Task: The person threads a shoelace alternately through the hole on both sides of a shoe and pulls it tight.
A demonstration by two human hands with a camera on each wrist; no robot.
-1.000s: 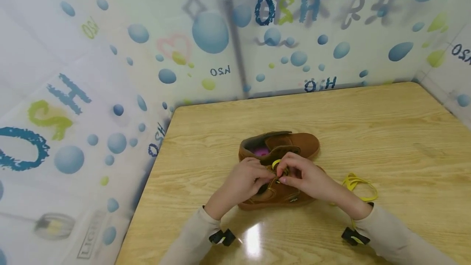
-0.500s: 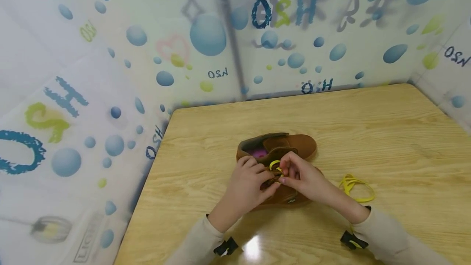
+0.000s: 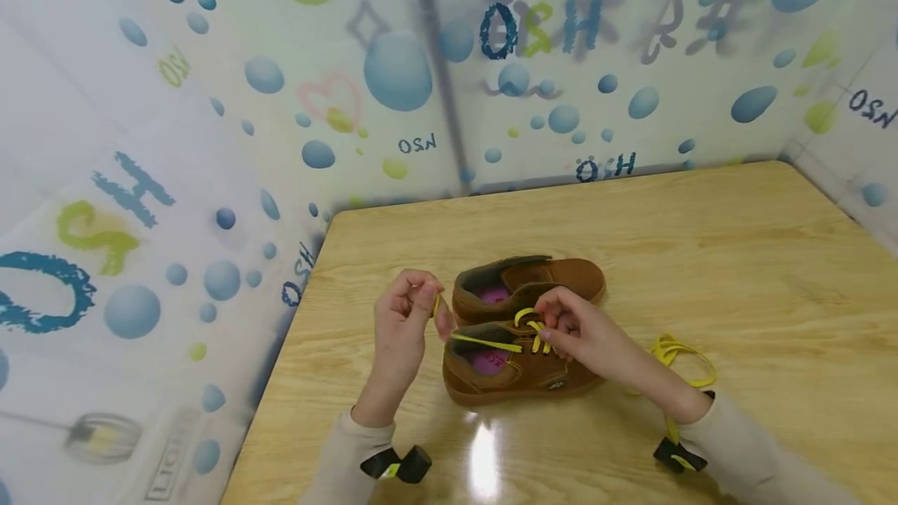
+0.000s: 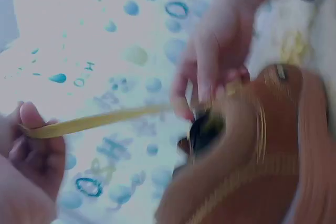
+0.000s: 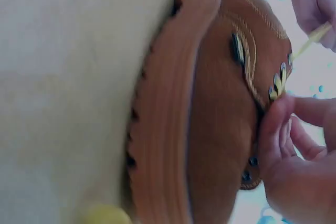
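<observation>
The far shoe (image 3: 588,277) stands behind the near shoe (image 3: 484,386) on the table (image 3: 715,248), loose lace (image 3: 666,346) at right.

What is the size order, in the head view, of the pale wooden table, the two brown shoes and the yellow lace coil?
1. Pale wooden table
2. Near brown shoe and far brown shoe: similar, partly hidden, so unranked
3. Yellow lace coil

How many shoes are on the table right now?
2: the near shoe, threaded with yellow lace, beneath the right hand; and the far shoe, just beyond it.
</observation>
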